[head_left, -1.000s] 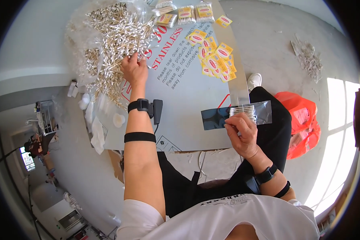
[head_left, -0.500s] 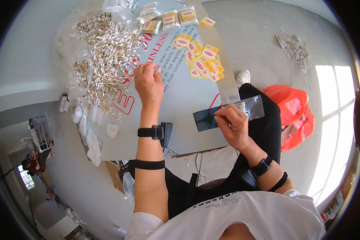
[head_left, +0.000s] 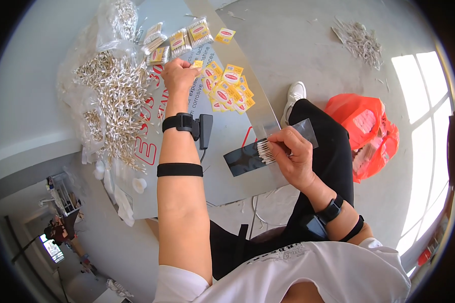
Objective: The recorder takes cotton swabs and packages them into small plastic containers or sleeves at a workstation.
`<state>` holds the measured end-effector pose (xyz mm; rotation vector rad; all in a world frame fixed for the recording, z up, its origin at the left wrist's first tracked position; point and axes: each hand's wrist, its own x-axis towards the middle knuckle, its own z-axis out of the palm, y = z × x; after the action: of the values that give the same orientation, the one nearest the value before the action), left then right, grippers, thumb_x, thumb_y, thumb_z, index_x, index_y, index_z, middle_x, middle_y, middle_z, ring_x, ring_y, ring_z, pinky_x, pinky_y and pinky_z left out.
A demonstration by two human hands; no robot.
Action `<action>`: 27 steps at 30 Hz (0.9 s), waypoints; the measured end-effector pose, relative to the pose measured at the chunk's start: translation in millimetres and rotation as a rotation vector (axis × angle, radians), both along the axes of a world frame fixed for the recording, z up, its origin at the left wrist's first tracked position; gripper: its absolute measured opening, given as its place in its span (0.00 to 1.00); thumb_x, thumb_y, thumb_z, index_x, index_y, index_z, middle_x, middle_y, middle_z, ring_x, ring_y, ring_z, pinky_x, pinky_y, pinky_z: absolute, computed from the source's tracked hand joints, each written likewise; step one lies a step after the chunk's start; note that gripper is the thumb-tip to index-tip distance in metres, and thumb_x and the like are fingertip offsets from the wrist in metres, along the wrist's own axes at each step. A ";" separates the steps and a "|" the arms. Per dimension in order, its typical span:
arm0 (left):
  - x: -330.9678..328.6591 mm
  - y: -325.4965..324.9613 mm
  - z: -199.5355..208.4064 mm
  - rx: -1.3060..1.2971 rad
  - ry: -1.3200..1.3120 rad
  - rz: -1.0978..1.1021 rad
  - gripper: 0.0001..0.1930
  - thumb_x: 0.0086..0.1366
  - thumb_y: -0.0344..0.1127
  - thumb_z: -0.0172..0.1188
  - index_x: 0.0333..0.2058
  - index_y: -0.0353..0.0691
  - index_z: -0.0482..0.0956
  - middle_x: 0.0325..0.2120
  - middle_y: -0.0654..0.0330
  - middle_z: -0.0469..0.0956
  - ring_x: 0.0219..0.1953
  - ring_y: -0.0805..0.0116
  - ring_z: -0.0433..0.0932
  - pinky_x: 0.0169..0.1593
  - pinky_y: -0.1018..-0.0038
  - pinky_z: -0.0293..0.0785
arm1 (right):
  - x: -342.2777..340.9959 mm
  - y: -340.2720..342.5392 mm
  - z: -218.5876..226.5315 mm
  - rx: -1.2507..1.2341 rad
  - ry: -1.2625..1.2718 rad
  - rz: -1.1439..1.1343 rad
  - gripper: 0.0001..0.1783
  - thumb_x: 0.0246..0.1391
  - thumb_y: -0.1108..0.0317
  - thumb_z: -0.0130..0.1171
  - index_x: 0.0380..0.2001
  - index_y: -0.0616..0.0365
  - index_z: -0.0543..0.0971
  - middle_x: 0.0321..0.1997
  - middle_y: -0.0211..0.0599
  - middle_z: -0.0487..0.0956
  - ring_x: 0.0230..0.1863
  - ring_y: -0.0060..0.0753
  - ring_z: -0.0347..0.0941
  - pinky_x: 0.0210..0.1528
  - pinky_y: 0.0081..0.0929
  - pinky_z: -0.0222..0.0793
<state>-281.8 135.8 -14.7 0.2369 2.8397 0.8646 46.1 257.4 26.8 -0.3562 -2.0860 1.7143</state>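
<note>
My left hand [head_left: 178, 76] reaches over the table with thumb and fingers closed at the edge of a small yellow card [head_left: 197, 64], beside a spread pile of yellow and white cards [head_left: 227, 93]. At the table's right edge my right hand [head_left: 294, 157] pinches a row of white cotton swabs [head_left: 264, 152], their tips fanned out to the left. Under the swabs lies a dark, shiny strip [head_left: 240, 158]. Clear plastic film [head_left: 307, 132] shows behind the right fingers; whether it joins the strip is hidden by the hand.
A large heap of loose cotton swabs [head_left: 114, 81] spills from a clear bag on the table's left. Filled swab packs [head_left: 179, 42] and a single card [head_left: 225, 35] lie at the far side. A red bag [head_left: 356, 118] stands on the floor, right of my leg.
My left hand has moved from beside the swab heap to the cards and closed on one. In my right hand, the swabs now show left of the fingers over the dark strip. The view has shifted.
</note>
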 end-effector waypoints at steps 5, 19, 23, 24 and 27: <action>15.7 -7.7 7.9 0.046 0.017 -0.019 0.15 0.41 0.31 0.75 0.23 0.34 0.76 0.23 0.56 0.80 0.25 0.64 0.78 0.33 0.69 0.74 | 7.9 12.5 -9.7 -0.078 -0.007 -0.101 0.05 0.51 0.81 0.60 0.32 0.64 0.76 0.27 0.33 0.71 0.23 0.22 0.66 0.26 0.19 0.63; 181.4 -35.3 53.0 0.666 -0.332 0.073 0.08 0.57 0.23 0.64 0.36 0.33 0.77 0.25 0.62 0.79 0.21 0.82 0.72 0.20 0.84 0.63 | 22.9 38.3 -59.8 -0.451 -0.249 -0.505 0.24 0.48 0.63 0.69 0.44 0.68 0.76 0.42 0.40 0.76 0.45 0.29 0.71 0.47 0.26 0.67; 238.0 -24.2 47.7 0.589 -0.404 0.079 0.10 0.55 0.22 0.64 0.36 0.32 0.77 0.24 0.62 0.79 0.23 0.82 0.73 0.22 0.84 0.65 | 24.5 25.1 -44.7 -0.871 -0.334 -0.279 0.11 0.48 0.62 0.71 0.31 0.55 0.82 0.22 0.19 0.75 0.22 0.11 0.66 0.23 0.16 0.57; 245.5 -23.1 44.1 0.617 -0.418 0.066 0.10 0.54 0.21 0.65 0.36 0.31 0.76 0.24 0.62 0.79 0.23 0.81 0.74 0.24 0.84 0.66 | 23.8 22.2 -43.2 -0.875 -0.294 -0.247 0.09 0.48 0.64 0.71 0.29 0.56 0.82 0.22 0.20 0.76 0.21 0.11 0.67 0.23 0.16 0.58; 256.2 -15.1 32.4 0.493 -0.286 0.015 0.11 0.53 0.20 0.64 0.36 0.31 0.76 0.23 0.62 0.78 0.24 0.80 0.74 0.27 0.83 0.69 | 20.7 19.4 -49.3 -0.911 -0.221 -0.233 0.06 0.48 0.68 0.70 0.25 0.57 0.83 0.22 0.25 0.79 0.20 0.13 0.69 0.22 0.17 0.60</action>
<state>-25.6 120.7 17.7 0.1354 2.3335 1.4621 66.9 276.9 -22.5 -1.0348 -1.1755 2.4480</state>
